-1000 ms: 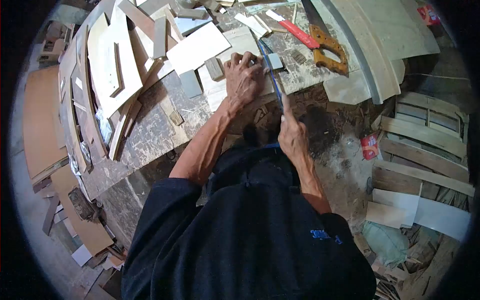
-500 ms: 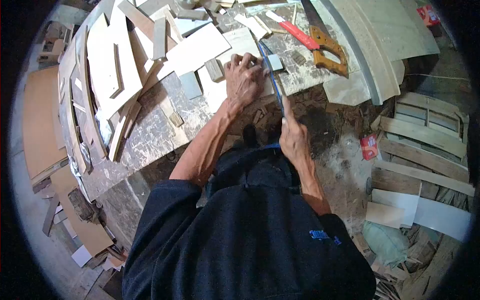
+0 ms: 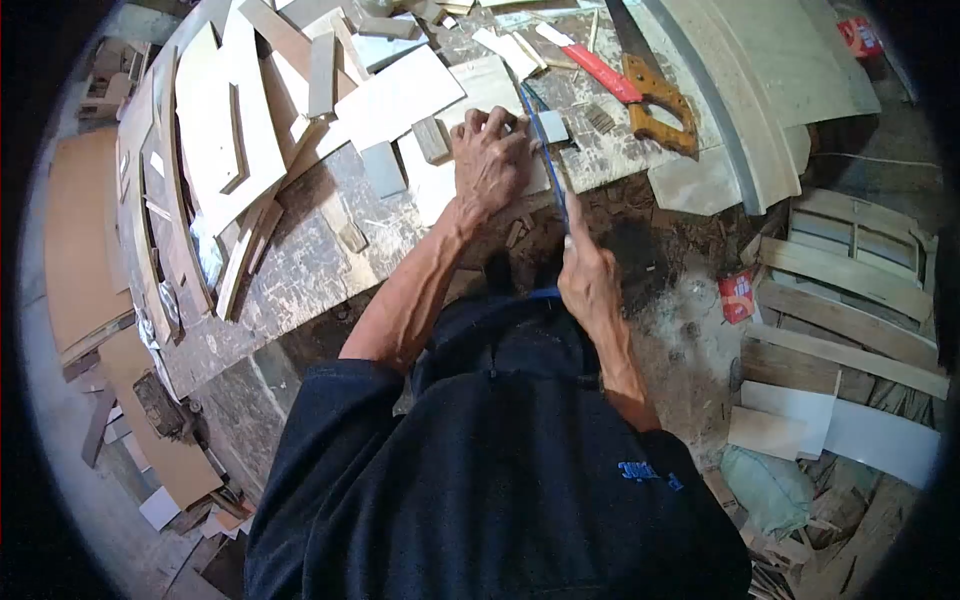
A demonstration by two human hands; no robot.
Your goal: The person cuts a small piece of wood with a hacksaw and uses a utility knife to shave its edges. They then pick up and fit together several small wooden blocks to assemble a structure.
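In my right hand (image 3: 590, 275) is a slim blue hacksaw (image 3: 550, 165), seen almost edge-on, with the forefinger stretched along it. My left hand (image 3: 492, 165) rests at the table edge, fingers bent and pressing down on a piece of wood that it mostly hides. A small pale block end (image 3: 552, 126) shows just right of the saw, in line with the left fingers. Under the left hand lies a pale board (image 3: 425, 185). A small grey-brown wood block (image 3: 431, 140) sits left of the knuckles.
A handsaw (image 3: 660, 105) with a wooden handle and red blade cover lies on the worn table (image 3: 300, 275). Boards and offcuts (image 3: 225, 110) are piled at the left. Curved panels (image 3: 740, 90) stand at the right; planks (image 3: 850, 320) and a red packet (image 3: 737, 296) lie on the floor.
Both hands and the hacksaw stay in nearly the same place. The whole view has shifted very slightly.
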